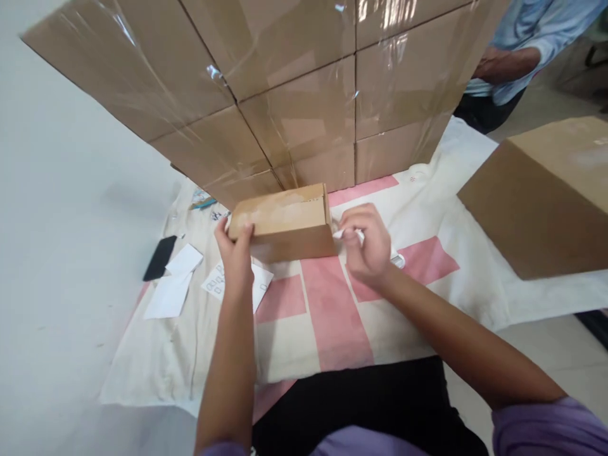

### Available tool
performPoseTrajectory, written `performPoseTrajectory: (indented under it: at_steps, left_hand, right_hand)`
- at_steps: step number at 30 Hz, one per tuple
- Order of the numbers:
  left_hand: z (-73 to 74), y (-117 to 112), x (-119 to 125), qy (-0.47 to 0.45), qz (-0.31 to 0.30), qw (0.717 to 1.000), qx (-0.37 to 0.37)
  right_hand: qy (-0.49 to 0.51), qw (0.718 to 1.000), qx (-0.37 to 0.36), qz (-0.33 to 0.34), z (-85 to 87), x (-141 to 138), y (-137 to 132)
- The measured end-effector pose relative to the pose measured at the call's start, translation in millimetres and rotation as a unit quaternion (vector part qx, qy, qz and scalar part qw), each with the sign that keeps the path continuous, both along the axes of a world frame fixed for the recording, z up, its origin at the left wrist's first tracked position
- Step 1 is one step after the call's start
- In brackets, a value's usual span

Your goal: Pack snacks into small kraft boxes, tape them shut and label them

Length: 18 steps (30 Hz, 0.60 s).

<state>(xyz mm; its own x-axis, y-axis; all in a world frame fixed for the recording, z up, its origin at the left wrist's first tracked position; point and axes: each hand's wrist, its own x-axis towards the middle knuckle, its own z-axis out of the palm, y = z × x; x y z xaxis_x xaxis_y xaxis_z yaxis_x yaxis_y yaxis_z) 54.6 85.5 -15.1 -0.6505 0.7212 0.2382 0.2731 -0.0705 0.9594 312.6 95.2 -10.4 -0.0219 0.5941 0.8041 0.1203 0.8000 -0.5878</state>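
A small brown cardboard box [294, 244] rests on the cloth-covered table in front of me. My left hand [235, 247] grips its left end, thumb on the near top edge and fingers around the far side. At the other end my right hand [365, 244] is closed, pinching a small white piece [339, 234] close to the box's right side. Whether that piece is paper or cloth I cannot make out. Partly under the box and beside my left wrist lies a white sheet with printed markings [262, 285].
Stacked cartons wrapped in clear film [294, 120] rise right behind the box. A large carton [536, 209] stands on the right. On the left lie a black phone-like object [159, 258] and white papers [168, 295]. Another person's arm [513, 64] shows at upper right.
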Motion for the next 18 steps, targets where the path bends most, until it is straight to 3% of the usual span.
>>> performPoseTrajectory:
  at_steps: [3,6,11,18]
  left_hand:
    - [8.2,60.5,-21.9,-0.071,-0.098,0.993,-0.004]
    - [4.6,90.9,-38.7,-0.181,-0.166,0.969,-0.036]
    - [1.1,90.7,-48.9,-0.198,-0.197,0.959,-0.036]
    - [3.1,89.9,-59.4,-0.178,-0.242,0.953,-0.041]
  right_hand:
    - [-0.007,0.987,-0.160,-0.012,-9.1,10.5,15.6]
    - [-0.105,0.964,-0.243,0.019,-18.6,0.5,12.5]
    - [-0.274,0.939,-0.204,0.042,-22.8,-16.9,-2.9]
    - [-0.309,0.935,-0.175,-0.016,-30.2,-26.5,-4.9]
